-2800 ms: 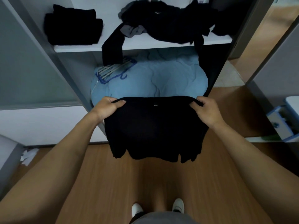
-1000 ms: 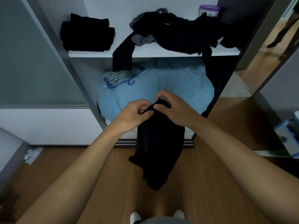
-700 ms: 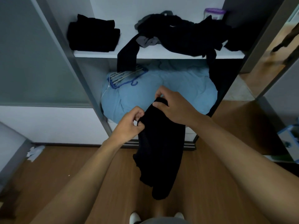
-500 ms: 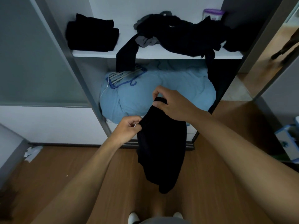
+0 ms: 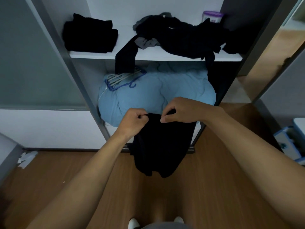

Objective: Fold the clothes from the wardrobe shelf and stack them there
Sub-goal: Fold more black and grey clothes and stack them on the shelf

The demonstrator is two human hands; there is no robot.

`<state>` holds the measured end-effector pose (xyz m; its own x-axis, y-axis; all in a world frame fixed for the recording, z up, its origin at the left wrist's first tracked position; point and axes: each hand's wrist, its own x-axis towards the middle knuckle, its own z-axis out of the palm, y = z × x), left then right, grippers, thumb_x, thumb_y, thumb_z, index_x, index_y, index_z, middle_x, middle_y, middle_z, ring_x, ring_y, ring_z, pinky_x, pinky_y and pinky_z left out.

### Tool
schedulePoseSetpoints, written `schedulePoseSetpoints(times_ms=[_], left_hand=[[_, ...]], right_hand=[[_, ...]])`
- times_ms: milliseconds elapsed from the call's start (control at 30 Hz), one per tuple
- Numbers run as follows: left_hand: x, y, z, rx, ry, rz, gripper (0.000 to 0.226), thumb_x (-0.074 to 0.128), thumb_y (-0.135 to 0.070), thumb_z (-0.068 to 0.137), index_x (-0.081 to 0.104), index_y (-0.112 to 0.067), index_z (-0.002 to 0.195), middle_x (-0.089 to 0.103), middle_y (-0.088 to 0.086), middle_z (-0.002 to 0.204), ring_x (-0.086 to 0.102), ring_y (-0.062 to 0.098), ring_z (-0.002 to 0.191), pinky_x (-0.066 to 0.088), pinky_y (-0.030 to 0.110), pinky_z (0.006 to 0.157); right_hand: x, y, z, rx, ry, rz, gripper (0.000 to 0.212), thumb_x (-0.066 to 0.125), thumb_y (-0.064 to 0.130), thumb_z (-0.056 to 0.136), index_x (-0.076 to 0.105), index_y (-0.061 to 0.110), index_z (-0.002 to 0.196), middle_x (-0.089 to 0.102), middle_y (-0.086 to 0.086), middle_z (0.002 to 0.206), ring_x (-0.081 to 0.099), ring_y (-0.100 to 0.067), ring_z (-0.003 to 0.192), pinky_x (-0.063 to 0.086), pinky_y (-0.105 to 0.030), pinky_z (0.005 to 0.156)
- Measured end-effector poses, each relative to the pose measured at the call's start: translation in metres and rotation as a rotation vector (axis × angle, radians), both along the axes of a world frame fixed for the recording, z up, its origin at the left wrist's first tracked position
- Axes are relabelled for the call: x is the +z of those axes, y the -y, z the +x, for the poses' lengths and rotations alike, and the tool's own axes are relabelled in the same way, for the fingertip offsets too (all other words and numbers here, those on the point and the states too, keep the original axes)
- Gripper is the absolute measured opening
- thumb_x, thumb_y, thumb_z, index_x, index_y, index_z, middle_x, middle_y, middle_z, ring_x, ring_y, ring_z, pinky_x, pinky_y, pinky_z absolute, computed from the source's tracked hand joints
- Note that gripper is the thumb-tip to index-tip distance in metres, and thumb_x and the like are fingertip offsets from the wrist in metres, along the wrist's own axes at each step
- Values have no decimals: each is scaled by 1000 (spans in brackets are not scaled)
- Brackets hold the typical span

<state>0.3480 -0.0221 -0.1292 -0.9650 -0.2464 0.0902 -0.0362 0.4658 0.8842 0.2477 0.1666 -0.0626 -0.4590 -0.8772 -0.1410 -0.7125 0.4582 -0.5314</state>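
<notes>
A black garment hangs folded lengthwise in front of me, above the wooden floor. My left hand pinches its top left corner and my right hand pinches its top edge a little to the right. On the white wardrobe shelf a stack of folded black clothes lies at the left. A loose heap of black and grey clothes lies at the right, with a dark sleeve hanging over the shelf edge.
Below the shelf a light blue duvet fills the compartment, with several hangers on it. A purple-lidded jar stands at the shelf's back right. A grey sliding door is at the left, a blue-white box at the right.
The garment was held spread wide, then folded in half as my hands came together. Since then my hands have moved slightly apart along its top edge, and the cloth hangs wider and shorter.
</notes>
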Motion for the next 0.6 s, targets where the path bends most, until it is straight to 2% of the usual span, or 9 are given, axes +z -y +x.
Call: schedulePoseSetpoints(times_ms=[100, 200, 267, 333, 400, 467, 533, 600], left_hand=[[5, -1, -4, 60, -26, -11, 24, 50, 9, 87, 72, 3, 79, 70, 22, 78, 55, 15, 65, 41, 24, 57], [9, 1, -3, 68, -36, -32, 28, 52, 6, 87, 73, -8, 76, 72, 21, 81, 57, 14, 65, 43, 23, 58], [12, 2, -1, 50, -57, -50, 30, 52, 6, 87, 71, -13, 73, 72, 18, 80, 57, 11, 65, 44, 21, 59], [12, 2, 2, 19, -79, -60, 29, 51, 8, 87, 70, -9, 72, 70, 18, 79, 56, 11, 66, 43, 22, 62], [12, 3, 5, -8, -98, -48, 27, 49, 11, 86, 69, -1, 72, 67, 20, 77, 55, 11, 67, 42, 24, 63], [10, 7, 8, -70, -92, -46, 24, 49, 10, 85, 65, 0, 70, 62, 13, 72, 53, 11, 68, 40, 24, 64], [3, 15, 12, -210, 3, -64, 18, 51, 0, 83, 60, -2, 67, 58, 8, 68, 52, 11, 67, 38, 25, 64], [-9, 23, 16, -309, 145, -87, 19, 54, -13, 79, 59, -10, 61, 57, -4, 65, 52, 9, 65, 38, 26, 63]], right_hand=[[5, 3, 5, 5, -21, -49, 21, 67, 40, 92, 77, 29, 107, 67, 34, 95, 62, 11, 94, 47, -11, 85], [6, 5, 9, -13, -96, 64, 25, 66, 48, 90, 77, 29, 100, 61, 36, 72, 59, 10, 76, 42, -10, 66], [4, 7, 10, -41, -173, 121, 27, 62, 45, 92, 76, 21, 92, 59, 22, 65, 55, -1, 63, 38, -14, 57], [2, 9, 11, -82, -228, 114, 33, 59, 36, 93, 73, 8, 82, 55, 9, 59, 46, -7, 52, 34, -18, 51], [2, 10, 12, -137, -249, 65, 34, 59, 29, 91, 71, 1, 76, 54, -3, 56, 42, -10, 47, 35, -22, 49], [4, 11, 13, -173, -258, -13, 35, 59, 26, 89, 70, -3, 74, 62, -13, 61, 48, -20, 50, 43, -33, 54], [4, 12, 17, -190, -228, -139, 35, 61, 23, 90, 66, -7, 71, 63, -21, 65, 53, -30, 55, 44, -42, 59], [5, 14, 23, -217, -162, -264, 34, 62, 19, 89, 64, -8, 68, 61, -23, 65, 49, -24, 53, 41, -40, 58]])
